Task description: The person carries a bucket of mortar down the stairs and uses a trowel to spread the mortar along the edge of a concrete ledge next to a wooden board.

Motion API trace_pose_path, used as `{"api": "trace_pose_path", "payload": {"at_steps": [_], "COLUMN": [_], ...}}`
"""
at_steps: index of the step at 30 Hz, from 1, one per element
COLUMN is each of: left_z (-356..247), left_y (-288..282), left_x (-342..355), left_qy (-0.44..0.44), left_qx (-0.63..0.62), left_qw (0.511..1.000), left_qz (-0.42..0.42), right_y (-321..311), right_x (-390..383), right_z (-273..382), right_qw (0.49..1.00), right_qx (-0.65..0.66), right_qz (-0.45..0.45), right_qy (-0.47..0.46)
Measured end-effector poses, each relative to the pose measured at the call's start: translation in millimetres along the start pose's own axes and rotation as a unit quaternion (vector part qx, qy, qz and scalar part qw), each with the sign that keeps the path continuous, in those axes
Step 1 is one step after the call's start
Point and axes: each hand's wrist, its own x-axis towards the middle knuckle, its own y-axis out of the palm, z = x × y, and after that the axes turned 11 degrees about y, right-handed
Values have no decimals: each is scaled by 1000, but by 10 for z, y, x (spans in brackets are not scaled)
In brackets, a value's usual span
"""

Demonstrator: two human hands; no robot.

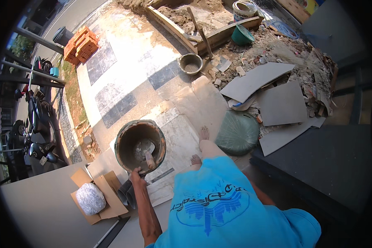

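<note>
Our left hand (137,175) grips the bucket (126,142) by its rim, probably to steady it. We cannot see our right hand.

bright daylight | paving (130,58) blown out, hard-edged shadow | fisheye-curved edges, black corners

Noted near left: brown interior to bucket (126,142). Recorded far left: orange bricks (81,45). Observed right: plain grey panels (282,103); far right, green basin (242,35). Found nearest: bright-blue shirt (227,175), darker-blue print (213,210).

Right hand hidden behind blue shirt (213,196); shirt cut off by lower edge.
</note>
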Motion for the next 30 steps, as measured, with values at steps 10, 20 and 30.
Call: {"api": "trace_pose_path", "payload": {"at_steps": [10,20,30], "left_z": [-286,237,620], "left_y": [1654,3114,3835], "left_x": [384,786,668], "left_qy": [57,-4,-65], "left_qx": [104,147,162], "left_qw": [985,962,946], "left_qz": [126,229,271], "right_y": [-1439,-1827,-1669], "right_x": [568,684,692], "right_z": [1400,2207,2917], "right_qw": [955,980,973], "right_qx": [296,149,83], "right_qz": [-22,-101,-188], "right_qy": [-7,-80,-103]}}
